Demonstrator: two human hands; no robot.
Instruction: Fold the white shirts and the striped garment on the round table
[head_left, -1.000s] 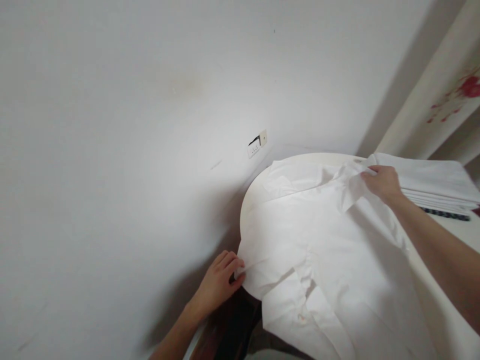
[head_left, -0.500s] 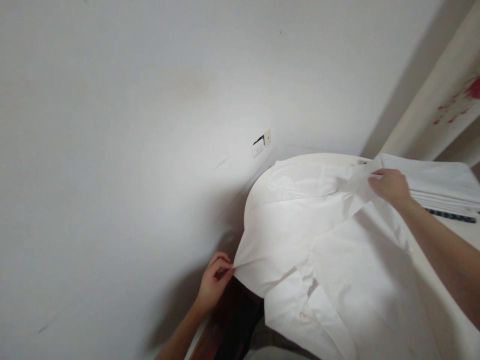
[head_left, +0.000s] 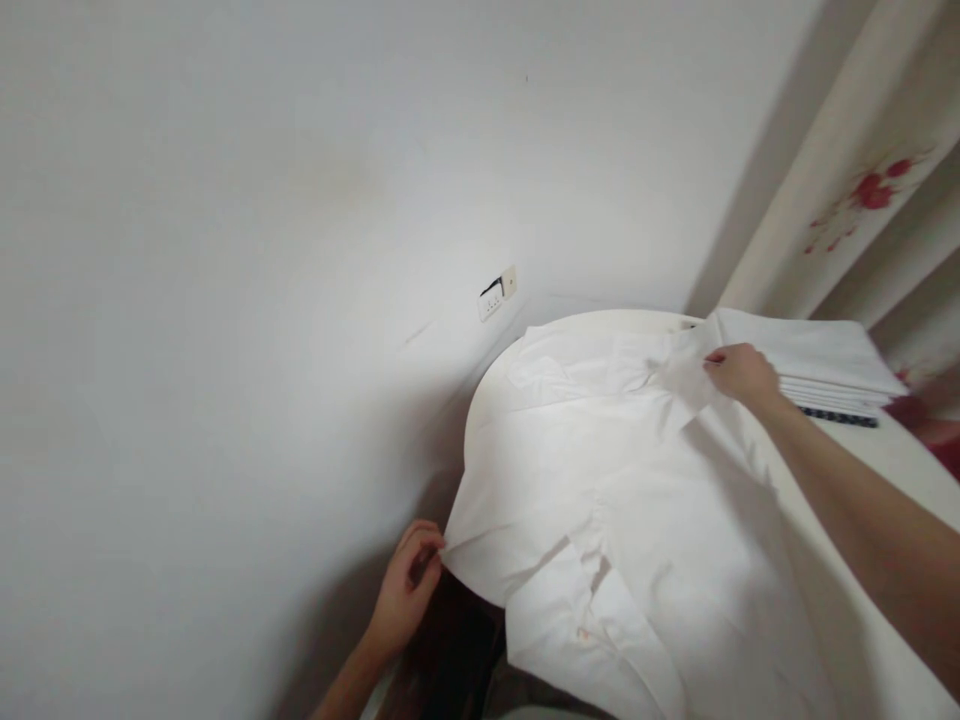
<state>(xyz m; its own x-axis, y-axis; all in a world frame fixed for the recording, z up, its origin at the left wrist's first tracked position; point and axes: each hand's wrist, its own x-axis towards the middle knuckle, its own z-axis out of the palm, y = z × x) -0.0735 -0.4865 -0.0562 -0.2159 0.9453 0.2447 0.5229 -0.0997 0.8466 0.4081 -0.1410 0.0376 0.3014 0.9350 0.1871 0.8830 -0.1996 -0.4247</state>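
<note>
A white shirt (head_left: 675,500) lies spread over a rounded white table (head_left: 484,400), partly draping off its near edge. My left hand (head_left: 411,575) pinches a corner of the shirt at the table's left side and holds it out taut. Farther right, my right hand (head_left: 742,375) is closed on the shirt's upper part, fingertips pressed together on the cloth. Loose folds and a sleeve-like part bunch up between the hands, nearer to me. Just beyond my right hand sits a stack of folded white cloth (head_left: 817,345).
Under the stack's near side lies a dark patterned strip (head_left: 838,416). A wall socket (head_left: 491,300) is on the white wall behind the table. At the right hangs a pale curtain (head_left: 795,210) with red flowers. Dark furniture (head_left: 442,640) shows below the table's left edge.
The whole view has shifted, so the table, shirt and hands appear farther left and more curtain shows. Both hands keep their grip on the shirt, with little change in its spread.
</note>
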